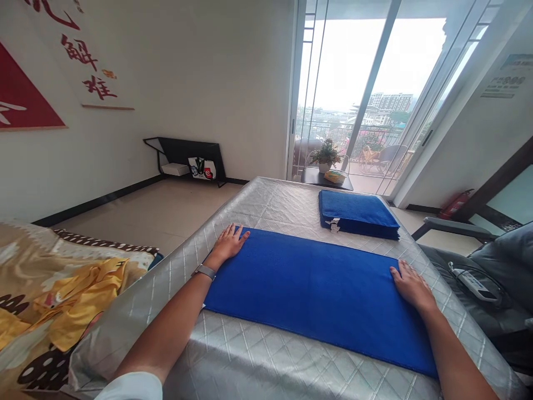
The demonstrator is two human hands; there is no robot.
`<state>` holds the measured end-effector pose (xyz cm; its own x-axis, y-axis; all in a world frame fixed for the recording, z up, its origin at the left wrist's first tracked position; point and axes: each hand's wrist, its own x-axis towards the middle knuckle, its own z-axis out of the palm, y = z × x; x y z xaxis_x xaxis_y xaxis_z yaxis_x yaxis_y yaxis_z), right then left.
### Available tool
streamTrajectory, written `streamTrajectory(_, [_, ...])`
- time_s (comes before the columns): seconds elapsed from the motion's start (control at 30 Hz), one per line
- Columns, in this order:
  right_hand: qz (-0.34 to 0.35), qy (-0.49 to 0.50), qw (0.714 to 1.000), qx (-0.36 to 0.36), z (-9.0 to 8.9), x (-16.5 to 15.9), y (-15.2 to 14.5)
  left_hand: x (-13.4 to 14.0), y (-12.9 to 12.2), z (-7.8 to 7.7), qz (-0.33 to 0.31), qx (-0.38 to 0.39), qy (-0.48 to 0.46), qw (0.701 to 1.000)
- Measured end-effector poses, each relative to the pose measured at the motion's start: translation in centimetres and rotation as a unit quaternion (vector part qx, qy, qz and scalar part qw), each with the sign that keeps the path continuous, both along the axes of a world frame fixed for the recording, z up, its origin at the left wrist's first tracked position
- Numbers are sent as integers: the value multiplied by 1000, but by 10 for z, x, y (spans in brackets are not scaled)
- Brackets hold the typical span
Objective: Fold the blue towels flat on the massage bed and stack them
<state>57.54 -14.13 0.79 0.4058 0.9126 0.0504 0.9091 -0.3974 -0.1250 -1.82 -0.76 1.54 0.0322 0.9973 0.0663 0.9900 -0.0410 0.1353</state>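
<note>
Blue cloth (308, 291) under L hand (228, 243) & R hand (413, 285), both flat, unclenched; wall scroll (85, 58) w/ "解难".

The left hand (229, 243) and the right hand (413, 284) each hide a bit of the flat blue cloth (308, 294). The picture's bottom cuts off the shiny silver quilted cover (266, 350). The left side cuts off the red wall banner with white writing (25, 83). The little white paper tags (334, 225) look too small to read.
</note>
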Motion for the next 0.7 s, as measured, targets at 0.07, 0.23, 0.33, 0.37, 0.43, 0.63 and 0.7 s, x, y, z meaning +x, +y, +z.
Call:
streamTrajectory(0.07, [-1, -1, 1000, -3, 1, 0, 0, 0, 0, 0, 3, 0, 1, 1000])
streamTrajectory(0.23, [-5, 2, 1000, -14, 3, 0, 1, -1, 1, -2, 6, 1, 0, 1000])
streamTrajectory(0.33, [-3, 0, 1000, -11, 1, 1, 1, -1, 2, -3, 6, 2, 1, 1000])
streamTrajectory(0.37, [-2, -1, 1000, -8, 0, 1, 2, -1, 2, -3, 7, 2, 2, 1000])
streamTrajectory(0.43, [-2, -3, 1000, -3, -2, 3, 2, -1, 2, -3, 7, 3, 2, 1000])
streamTrajectory(0.63, [0, -2, 1000, 1, -5, 5, 2, -1, 2, -2, 10, 2, 4, 1000])
streamTrajectory(0.7, [-2, -1, 1000, -3, -4, 4, 2, -1, 2, -2, 12, 0, 3, 1000])
